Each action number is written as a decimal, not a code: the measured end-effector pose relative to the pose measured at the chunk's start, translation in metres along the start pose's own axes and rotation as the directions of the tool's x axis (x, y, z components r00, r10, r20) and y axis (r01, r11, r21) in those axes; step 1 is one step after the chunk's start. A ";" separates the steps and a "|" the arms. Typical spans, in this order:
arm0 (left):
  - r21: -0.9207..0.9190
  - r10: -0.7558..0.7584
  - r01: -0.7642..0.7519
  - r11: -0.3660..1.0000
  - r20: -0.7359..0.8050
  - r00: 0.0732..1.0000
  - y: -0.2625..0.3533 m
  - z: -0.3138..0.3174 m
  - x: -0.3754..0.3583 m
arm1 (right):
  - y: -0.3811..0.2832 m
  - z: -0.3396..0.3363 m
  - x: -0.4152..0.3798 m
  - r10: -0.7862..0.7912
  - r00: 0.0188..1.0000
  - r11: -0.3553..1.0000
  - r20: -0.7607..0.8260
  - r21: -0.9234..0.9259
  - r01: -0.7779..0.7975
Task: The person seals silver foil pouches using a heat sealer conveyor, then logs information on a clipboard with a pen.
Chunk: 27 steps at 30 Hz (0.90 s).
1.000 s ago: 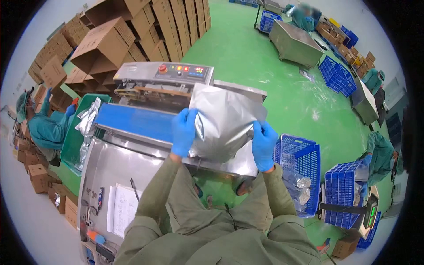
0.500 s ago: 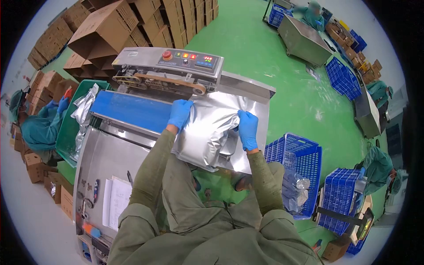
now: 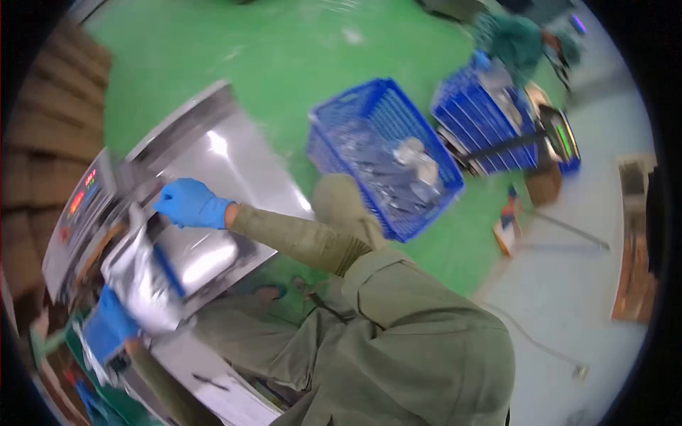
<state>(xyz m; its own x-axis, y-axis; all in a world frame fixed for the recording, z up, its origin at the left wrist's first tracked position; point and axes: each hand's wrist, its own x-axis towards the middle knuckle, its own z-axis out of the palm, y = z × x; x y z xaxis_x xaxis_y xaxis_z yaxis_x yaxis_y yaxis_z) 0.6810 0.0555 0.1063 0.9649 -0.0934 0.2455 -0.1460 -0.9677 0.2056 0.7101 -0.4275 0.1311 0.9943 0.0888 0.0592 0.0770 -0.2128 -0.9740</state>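
Note:
A silver foil bag (image 3: 145,284) lies along the front of the sealing machine (image 3: 79,213), partly over its blue belt (image 3: 169,271). My left hand (image 3: 110,325), in a blue glove, is against the bag's lower left side; motion smears its fingers, so its grip is unclear. My gloved right hand (image 3: 190,204) is above the steel tray (image 3: 249,153), to the right of the bag's upper end and apart from it. Its fingers are curled closed, with nothing visible in them.
A blue crate (image 3: 387,160) with silver bags stands on the green floor. Another blue crate (image 3: 483,117) is beside a scale display (image 3: 558,135), where a person in green (image 3: 515,42) bends over. Cartons (image 3: 53,92) are stacked at left. Papers (image 3: 213,380) and a pen lie below the machine.
The view has swung right, so the machine now appears at the left. My right hand has let go of the bag and moved off it. The bag sits closer along the machine.

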 end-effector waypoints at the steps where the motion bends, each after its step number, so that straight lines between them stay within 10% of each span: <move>1: 0.197 0.009 -0.008 0.980 -0.006 1.000 -0.008 -0.012 -0.022 | 0.017 -0.039 -0.012 -0.052 0.987 0.996 -0.150 -0.082 0.040; 3: 0.481 0.085 -0.006 0.877 -0.143 0.986 -0.077 -0.010 -0.097 | 0.042 -0.133 -0.050 0.020 0.931 0.988 -0.365 -0.132 -0.074; 4: -0.245 -0.579 0.532 0.810 -0.198 0.791 0.041 -0.042 -0.102 | 0.103 -0.183 -0.060 0.167 0.881 0.951 -0.443 -0.165 -0.263; 5: -0.224 -0.535 0.488 0.844 -0.296 0.791 0.107 -0.058 -0.119 | 0.132 -0.238 -0.095 0.290 0.802 0.920 -0.522 -0.077 -0.384; 7: -0.089 -0.395 0.398 0.913 -0.436 0.809 0.191 -0.068 -0.157 | 0.319 -0.331 -0.174 -0.199 0.616 0.672 -0.763 -0.563 -0.480; 8: 0.031 -0.307 0.353 0.935 -0.429 0.850 0.190 -0.064 -0.170 | 0.290 -0.369 -0.204 0.334 0.610 0.578 -0.718 -0.356 -0.735; 10: 0.165 -0.231 0.316 0.934 -0.393 0.890 0.197 -0.061 -0.187 | 0.383 -0.409 -0.264 -0.093 0.634 0.347 -0.767 -0.622 -0.702; 12: 0.248 -0.188 0.293 0.923 -0.372 0.909 0.205 -0.062 -0.195 | 0.432 -0.430 -0.293 -0.080 0.723 0.170 -0.686 -0.724 -0.669; 14: 0.302 -0.146 0.266 0.916 -0.366 0.919 0.217 -0.066 -0.198 | 0.461 -0.437 -0.301 0.365 0.752 0.176 -0.549 -0.752 -0.635; 21: 0.369 0.100 0.111 0.923 -0.506 0.857 0.312 -0.076 -0.151 | 0.300 -0.446 -0.195 0.033 0.767 0.461 -0.641 -0.671 -0.581; 23: -0.048 -0.211 0.212 0.976 -0.438 0.874 0.317 -0.050 -0.154 | 0.223 -0.435 -0.180 -0.174 0.849 0.478 -0.498 -0.797 -0.370; 25: -0.112 -0.061 0.003 0.994 -0.522 0.851 0.352 -0.010 -0.140 | 0.109 -0.397 -0.158 -0.531 0.775 0.583 -0.344 -0.811 0.040; 27: -0.539 -0.213 0.095 0.837 -0.161 0.964 0.414 0.009 -0.126 | 0.002 -0.355 -0.154 -0.628 0.777 0.346 -0.044 -0.910 0.228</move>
<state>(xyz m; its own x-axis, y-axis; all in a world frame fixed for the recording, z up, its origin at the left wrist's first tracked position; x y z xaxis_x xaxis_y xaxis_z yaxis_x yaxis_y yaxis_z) 0.5006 -0.3358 0.1519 0.9259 0.1534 0.3453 -0.1484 -0.6929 0.7057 0.5836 -0.7869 0.1976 0.7276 0.1599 0.6671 0.3206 -0.9390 -0.1247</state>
